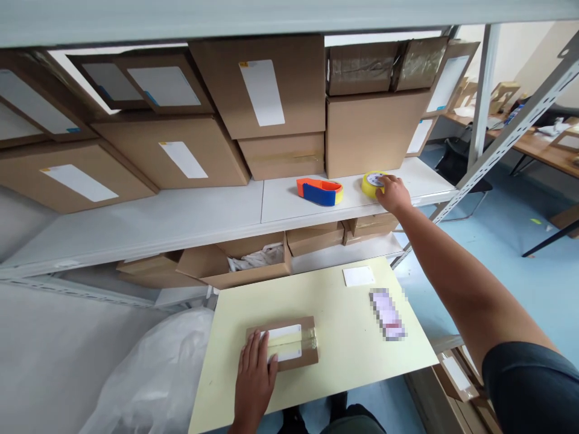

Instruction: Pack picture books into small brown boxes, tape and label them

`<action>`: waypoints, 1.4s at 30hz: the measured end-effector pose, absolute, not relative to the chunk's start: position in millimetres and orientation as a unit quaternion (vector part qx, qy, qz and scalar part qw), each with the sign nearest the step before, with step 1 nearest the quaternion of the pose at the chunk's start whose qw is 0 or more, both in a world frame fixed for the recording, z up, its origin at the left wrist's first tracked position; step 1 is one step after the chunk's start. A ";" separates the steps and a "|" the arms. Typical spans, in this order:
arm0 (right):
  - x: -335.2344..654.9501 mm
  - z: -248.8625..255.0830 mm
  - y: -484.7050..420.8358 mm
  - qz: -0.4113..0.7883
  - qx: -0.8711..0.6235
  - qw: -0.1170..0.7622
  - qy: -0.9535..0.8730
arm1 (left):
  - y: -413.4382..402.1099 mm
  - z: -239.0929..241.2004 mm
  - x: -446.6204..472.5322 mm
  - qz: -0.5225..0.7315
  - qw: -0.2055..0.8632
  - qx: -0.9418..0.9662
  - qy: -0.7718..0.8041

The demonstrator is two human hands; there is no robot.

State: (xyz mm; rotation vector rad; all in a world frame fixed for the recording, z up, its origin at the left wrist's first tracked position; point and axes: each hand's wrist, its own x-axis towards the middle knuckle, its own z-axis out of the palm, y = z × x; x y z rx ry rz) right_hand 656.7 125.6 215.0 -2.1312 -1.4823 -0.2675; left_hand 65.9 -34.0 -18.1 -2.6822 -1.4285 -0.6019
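My left hand (254, 371) rests flat on the left end of a small brown cardboard parcel (294, 343) with white labels, taped across with clear tape, lying on a pale yellow table (344, 337). My right hand (394, 194) reaches far out to the white shelf (181, 217) and touches a yellow roll of tape (371, 182); its fingers curl over the roll's right side. Left of the roll lies an orange and blue tape dispenser (319, 191).
Large cardboard boxes (266, 90) with white labels fill the back of the shelf. Open boxes (235, 265) sit on the lower shelf. A white card (359, 276) and a blurred item (387, 313) lie on the table. A white plastic bag (154, 374) bulges at the left.
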 end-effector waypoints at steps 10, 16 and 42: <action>608.9 184.5 82.1 -0.155 -0.691 0.337 -0.621 | -32.8 -12.8 69.1 -0.194 -0.002 -0.864 -0.465; 582.8 124.7 57.8 -0.059 -0.673 0.368 -0.639 | -34.6 -6.9 71.2 -0.180 -0.031 -0.862 -0.473; 523.1 -63.0 -14.1 0.206 -0.778 0.025 -0.593 | 31.2 13.0 333.9 0.049 -0.155 -0.941 -0.296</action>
